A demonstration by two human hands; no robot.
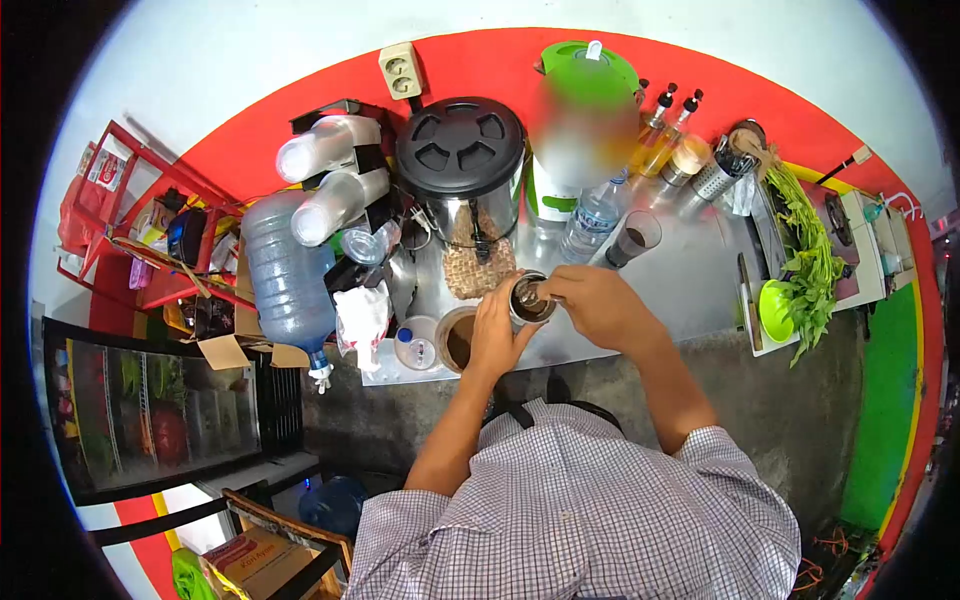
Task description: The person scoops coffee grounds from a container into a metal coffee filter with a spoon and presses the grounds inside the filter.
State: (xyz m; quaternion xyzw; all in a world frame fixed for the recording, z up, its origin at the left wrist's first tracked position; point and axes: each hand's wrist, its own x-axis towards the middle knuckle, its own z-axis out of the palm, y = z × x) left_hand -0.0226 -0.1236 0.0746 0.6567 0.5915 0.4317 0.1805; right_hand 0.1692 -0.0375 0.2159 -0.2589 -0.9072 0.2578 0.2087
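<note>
My left hand (494, 328) is wrapped around a metal cup (533, 312) above the counter's front edge. Dark brown contents show inside the cup. At its mouth, my right hand (603, 308) pinches what looks like a small metal spoon (527, 291), mostly hidden by the fingers and rim. Just left of my left hand stands an uncovered round tub (459, 338) of brown powder. Beside the tub is a clear round lid or container (416, 345). A woven mat (470, 270) lies behind my left hand.
A water bottle (594, 222) and a glass with dark contents (635, 238) stand behind my right hand. A black-lidded steel container (460, 160) is at the back. Stacked plastic cups (340, 205) and a large water jug (288, 265) are left; leafy greens (808, 250) hang right.
</note>
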